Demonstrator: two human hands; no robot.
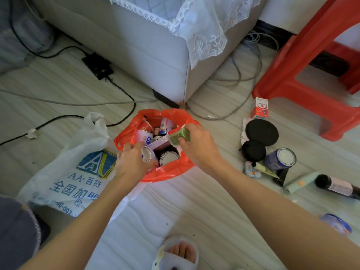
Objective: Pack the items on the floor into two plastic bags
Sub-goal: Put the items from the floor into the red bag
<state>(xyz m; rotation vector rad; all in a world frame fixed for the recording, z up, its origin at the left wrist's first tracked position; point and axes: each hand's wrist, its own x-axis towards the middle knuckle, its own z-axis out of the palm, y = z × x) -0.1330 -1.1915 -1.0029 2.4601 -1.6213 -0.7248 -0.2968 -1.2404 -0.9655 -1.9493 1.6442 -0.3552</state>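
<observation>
Nearest: one foot in a pale slipper (176,254) on the floor (194,201), close to the bottom edge of view. Both forearms reaching forward over an open red plastic bag (165,172) standing mid-floor.

Left hand (132,160) at the bag's near-left rim, fingers curled round a small white can (147,154) held just inside the mouth. Right hand (196,147) at the right rim, thumb and fingers pinching a small green packet (179,137) above the opening. Inside the bag: a silver-topped tin (169,157), a flat box and several small printed containers (labels not legible).

Left of the red bag, touching it: a white plastic bag (78,172) with blue print, lying flat.

Right side of the floor, not yet packed: a blue tin (280,159), two black round discs (261,132), a dark bottle (337,187) on its side, a pale green tube (300,182), a red-and-white carton (260,108) standing upright.

Farther back: red plastic stool (303,71) at the right, grey sofa base (155,55) with lace cover, cables (120,94) trailing across the floor.
</observation>
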